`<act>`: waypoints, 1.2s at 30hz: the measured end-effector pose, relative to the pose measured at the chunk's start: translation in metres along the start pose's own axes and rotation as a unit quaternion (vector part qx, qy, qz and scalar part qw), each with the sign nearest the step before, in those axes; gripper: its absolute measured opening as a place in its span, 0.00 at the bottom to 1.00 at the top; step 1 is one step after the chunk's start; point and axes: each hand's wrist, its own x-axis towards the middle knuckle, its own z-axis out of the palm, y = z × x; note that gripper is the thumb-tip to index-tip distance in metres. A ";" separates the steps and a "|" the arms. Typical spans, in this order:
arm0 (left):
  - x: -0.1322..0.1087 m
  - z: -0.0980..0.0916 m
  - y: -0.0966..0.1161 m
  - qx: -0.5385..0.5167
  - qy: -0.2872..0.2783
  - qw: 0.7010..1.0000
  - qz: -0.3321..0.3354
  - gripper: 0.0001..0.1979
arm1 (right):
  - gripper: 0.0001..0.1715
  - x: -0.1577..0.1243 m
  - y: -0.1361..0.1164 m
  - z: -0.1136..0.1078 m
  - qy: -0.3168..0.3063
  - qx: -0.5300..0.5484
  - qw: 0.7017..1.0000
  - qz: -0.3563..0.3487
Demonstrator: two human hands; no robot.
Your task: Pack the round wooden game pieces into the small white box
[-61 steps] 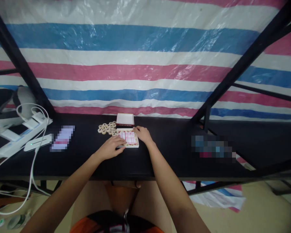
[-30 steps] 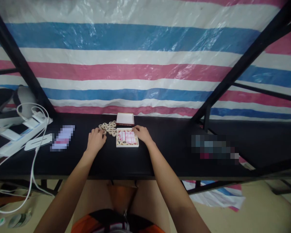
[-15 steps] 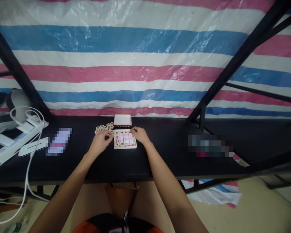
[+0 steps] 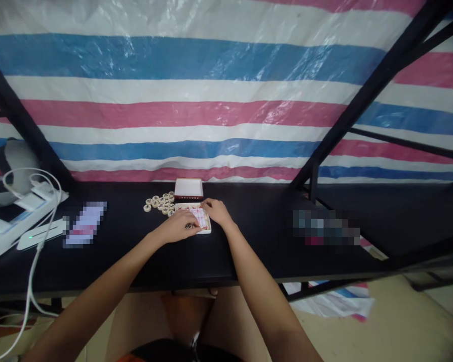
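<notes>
A small white open box (image 4: 204, 232) sits on the black table, with Chinese chess pieces (image 4: 189, 225) along its inside edges and a folded paper with pink grid lines (image 4: 201, 217) in the middle. My left hand (image 4: 178, 226) reaches over the box's front left part, thumb and fingers pinched on a Chinese chess piece that they mostly hide. My right hand (image 4: 217, 211) grips the box's back right corner with curled fingers. Left of the box lies a loose group of round cream Chinese chess pieces (image 4: 161, 201) with dark characters. Behind stands the box lid (image 4: 189, 188), its white inside showing.
At left are a blurred-out phone-like item (image 4: 85, 224), a white device with a green light (image 4: 41, 235), a power strip (image 4: 18, 221) and white cables (image 4: 32, 281). Another blurred-out item (image 4: 324, 227) lies at right. Black frame bars (image 4: 347, 115) and a striped sheet (image 4: 196, 115) bound the table.
My left hand has moved right from beside the loose pieces to over the front of the box. My right hand stays at the corner. The view has shifted slightly.
</notes>
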 end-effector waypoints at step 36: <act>-0.058 -0.069 -0.073 0.130 0.064 0.874 -0.463 0.14 | 0.15 0.000 0.004 0.003 0.026 0.038 0.999 0.008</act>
